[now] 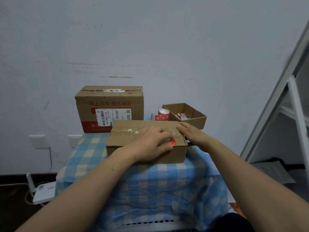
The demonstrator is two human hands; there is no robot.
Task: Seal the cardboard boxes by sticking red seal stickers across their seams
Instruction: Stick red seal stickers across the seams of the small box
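A flat brown cardboard box point(127, 133) lies on the blue checked cloth point(163, 181). My left hand point(150, 144) lies flat on its top near the right front corner, fingers spread, pressing beside a red seal sticker point(171, 143) that wraps over the edge. My right hand point(192, 133) rests flat on the box's right end, steadying it. A taller printed box point(110, 104) stands behind, with red sticker spots near its taped top seam. A roll of red stickers point(163, 114) stands behind the flat box.
A small open cardboard tray point(197, 118) holding sticker scraps sits at the back right. A white wall is close behind. A white metal frame point(294, 101) rises on the right. A white router point(43, 191) with cables lies on the floor at left.
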